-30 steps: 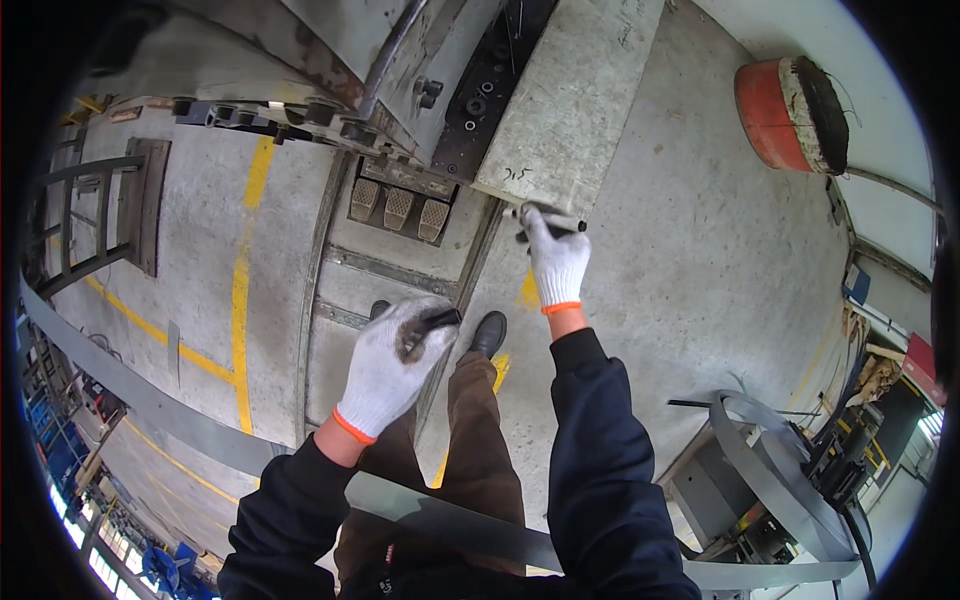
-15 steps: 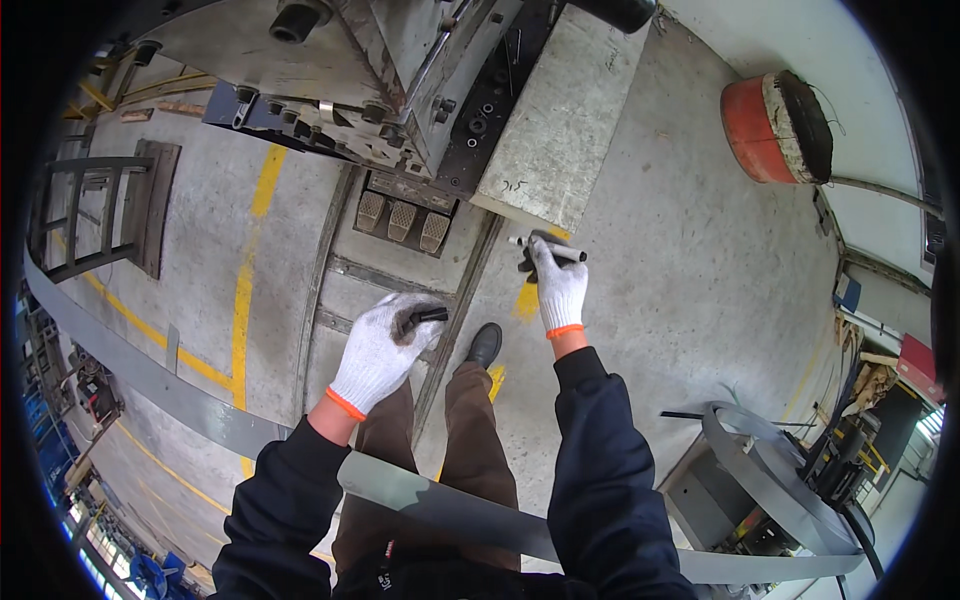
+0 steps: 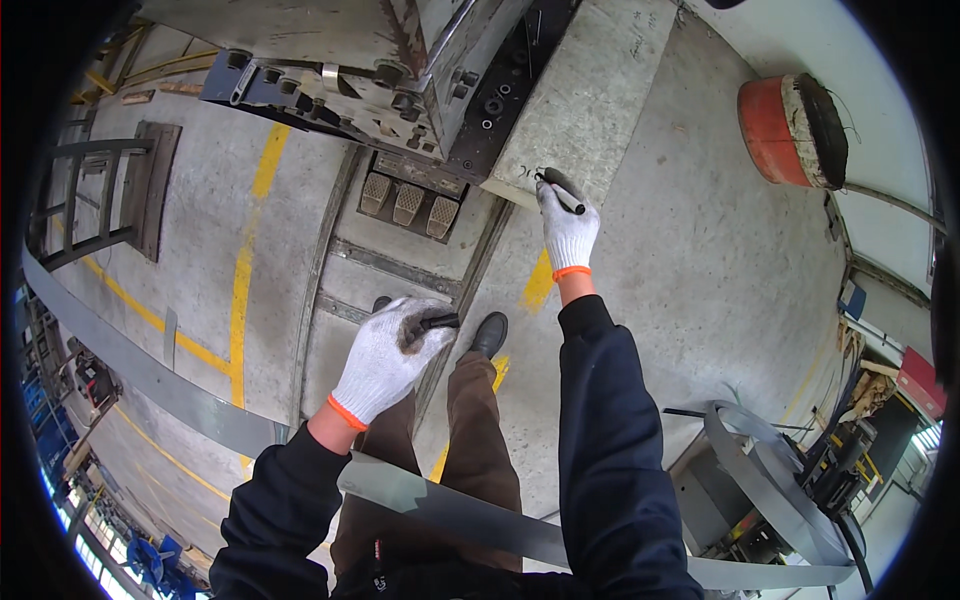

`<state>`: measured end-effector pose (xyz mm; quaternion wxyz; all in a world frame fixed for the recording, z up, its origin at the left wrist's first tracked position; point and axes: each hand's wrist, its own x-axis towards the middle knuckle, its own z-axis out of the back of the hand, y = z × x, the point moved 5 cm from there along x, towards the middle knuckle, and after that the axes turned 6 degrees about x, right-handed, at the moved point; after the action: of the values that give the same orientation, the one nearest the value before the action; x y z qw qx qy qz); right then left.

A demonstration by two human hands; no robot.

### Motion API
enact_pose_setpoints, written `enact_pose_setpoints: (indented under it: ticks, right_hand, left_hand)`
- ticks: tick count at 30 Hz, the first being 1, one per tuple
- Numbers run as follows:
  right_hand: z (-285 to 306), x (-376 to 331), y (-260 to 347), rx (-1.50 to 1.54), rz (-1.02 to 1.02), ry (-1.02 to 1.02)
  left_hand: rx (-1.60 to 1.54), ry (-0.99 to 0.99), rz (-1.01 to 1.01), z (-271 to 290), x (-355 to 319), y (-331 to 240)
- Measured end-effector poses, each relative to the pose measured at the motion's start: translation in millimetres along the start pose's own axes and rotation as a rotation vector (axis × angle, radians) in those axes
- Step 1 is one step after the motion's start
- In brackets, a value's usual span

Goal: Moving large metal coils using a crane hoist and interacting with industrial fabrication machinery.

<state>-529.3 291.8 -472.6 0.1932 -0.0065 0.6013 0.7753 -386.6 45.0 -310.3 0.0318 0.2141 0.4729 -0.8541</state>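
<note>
My right hand (image 3: 570, 228), in a white knitted glove with an orange cuff, grips a marker pen (image 3: 569, 199). The pen's tip is at the near end of a long pale grey block (image 3: 600, 90), beside some dark handwritten strokes. Whether it touches the surface I cannot tell exactly. My left hand (image 3: 385, 355), gloved the same way with dark stains at the fingers, is closed around a small black cylinder (image 3: 438, 322) that looks like the pen's cap. It hangs over the floor in front of my legs.
A large steel machine (image 3: 390, 60) stands ahead, with ribbed foot pedals (image 3: 407, 205) at its base. One long metal strip (image 3: 450, 505) crosses in front of my body toward a coil (image 3: 780, 480) at lower right. A red drum (image 3: 775, 130) is at the far right.
My right hand has moved forward with the marker, from above the floor onto the near end of the block. My left hand has shifted slightly right, still holding the black piece.
</note>
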Motion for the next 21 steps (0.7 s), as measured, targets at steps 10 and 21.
enact_pose_setpoints:
  ticks: [10, 21]
  right_hand:
    - [-3, 1, 8, 0.033, -0.038, 0.008]
    - [1, 9, -9, 0.032, -0.008, 0.01]
  left_hand:
    - [0.042, 0.011, -0.003, 1, 4, 1]
    - [0.002, -0.009, 0.009, -1, 8, 4]
